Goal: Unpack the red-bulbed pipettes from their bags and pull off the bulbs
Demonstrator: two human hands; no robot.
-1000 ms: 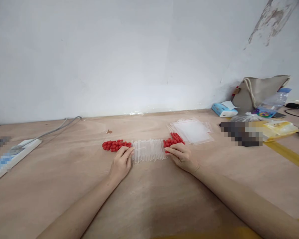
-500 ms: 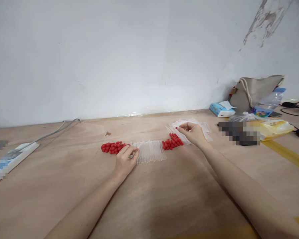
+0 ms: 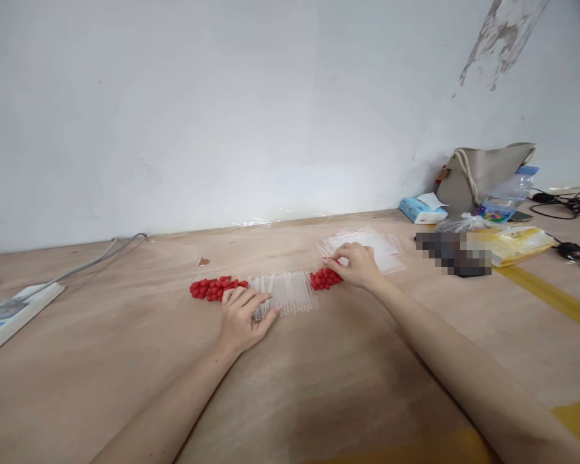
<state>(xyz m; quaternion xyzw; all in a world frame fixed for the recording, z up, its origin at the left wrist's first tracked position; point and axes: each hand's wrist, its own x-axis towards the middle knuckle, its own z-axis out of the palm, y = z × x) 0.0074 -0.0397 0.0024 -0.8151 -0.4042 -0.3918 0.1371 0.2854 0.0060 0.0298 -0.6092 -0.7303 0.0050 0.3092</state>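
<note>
A row of clear plastic tubes (image 3: 290, 291) lies on the wooden table (image 3: 319, 386), with a heap of red bulbs (image 3: 212, 288) at its left end and another red heap (image 3: 323, 278) at its right end. My left hand (image 3: 245, 317) lies flat on the left part of the tubes, fingers stretched out. My right hand (image 3: 356, 264) rests above the right red heap, its fingers curled at the edge of a stack of clear zip bags (image 3: 372, 248). What those fingers hold is hidden.
A white power strip (image 3: 19, 306) with a grey cable lies at the left. At the back right stand a beige bag (image 3: 483, 174), a blue tissue pack (image 3: 418, 209), a water bottle (image 3: 505, 193), yellow packets (image 3: 519, 243) and black cables (image 3: 568, 206). Yellow tape (image 3: 546, 293) marks the table.
My right hand went from the tubes' right end up to the zip bags, then drew back slightly toward the red heap. My left hand's fingers spread flat over the tubes.
</note>
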